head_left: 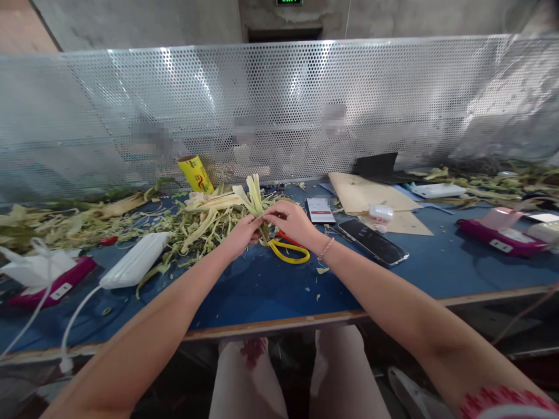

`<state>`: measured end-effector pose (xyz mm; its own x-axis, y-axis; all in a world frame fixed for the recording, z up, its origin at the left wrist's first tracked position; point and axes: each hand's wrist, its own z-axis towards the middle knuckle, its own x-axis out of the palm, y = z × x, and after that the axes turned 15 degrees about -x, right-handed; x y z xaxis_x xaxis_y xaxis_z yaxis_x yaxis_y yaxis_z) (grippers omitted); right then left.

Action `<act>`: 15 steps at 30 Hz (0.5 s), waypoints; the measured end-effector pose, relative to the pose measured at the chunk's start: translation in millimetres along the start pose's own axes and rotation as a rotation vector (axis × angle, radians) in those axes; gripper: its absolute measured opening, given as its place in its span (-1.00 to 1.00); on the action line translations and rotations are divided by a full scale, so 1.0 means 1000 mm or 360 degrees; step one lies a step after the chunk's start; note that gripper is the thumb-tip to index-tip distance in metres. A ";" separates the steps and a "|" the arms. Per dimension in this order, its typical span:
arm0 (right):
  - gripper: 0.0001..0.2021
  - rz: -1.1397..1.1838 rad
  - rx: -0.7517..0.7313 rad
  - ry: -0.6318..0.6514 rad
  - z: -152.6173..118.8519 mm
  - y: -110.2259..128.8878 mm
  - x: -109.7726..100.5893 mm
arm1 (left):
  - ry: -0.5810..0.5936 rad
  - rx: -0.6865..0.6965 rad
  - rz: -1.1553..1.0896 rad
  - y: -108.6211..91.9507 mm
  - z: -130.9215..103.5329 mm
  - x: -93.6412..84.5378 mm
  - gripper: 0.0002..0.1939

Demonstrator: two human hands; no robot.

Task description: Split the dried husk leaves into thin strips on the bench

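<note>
Bundle of pale leaf strips, right around the middle of the frame, and I've got both hands on it just above the blue tabletop. My left hand has its fingers curled in around the lower end, and my right hand is pinching at that same spot with thumb and fingertips, so the two nearly touch. Can't really tell which fingers carry most of the grip, since they cover each other. I'd guess I'm holding it low because that's where the strips come together; the tops fan out loose above my knuckles, and the stuff looks papery enough that a fingertip pinch makes more sense than a fist. The pile of leaf scraps sits just behind and left of my left hand, which seems handy since it's within easy reach. A yellow loop handle, scissors I think, lies right below my right hand, probably parked there for a quick grab; the rest is too covered to say. The dark-screened phone and the lit phone are over right of centre, likely out of the way of the leafy mess, and the white power bar is at left with its cord hanging off the near edge.
</note>
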<state>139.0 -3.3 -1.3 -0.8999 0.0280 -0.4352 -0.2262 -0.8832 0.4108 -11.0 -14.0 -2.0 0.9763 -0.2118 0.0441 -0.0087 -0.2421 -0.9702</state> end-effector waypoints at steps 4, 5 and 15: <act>-0.90 0.0002 0.0031 -0.0019 -0.001 -0.003 0.002 | 0.0080 0.0062 0.0065 0.001 0.001 0.000 -0.64; -0.91 0.0005 0.0026 -0.0022 -0.001 -0.003 0.002 | 0.0109 0.0068 0.0072 0.002 0.001 0.000 -0.65; -0.88 0.0062 0.0056 0.0118 0.000 0.000 0.007 | 0.0188 -0.0057 0.0098 0.002 0.000 0.003 -0.89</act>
<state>132.2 -3.4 -4.5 -0.8785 -0.0417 -0.4759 -0.2058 -0.8660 0.4557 -7.9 -15.2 -3.6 0.9415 -0.3368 0.0145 -0.0776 -0.2585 -0.9629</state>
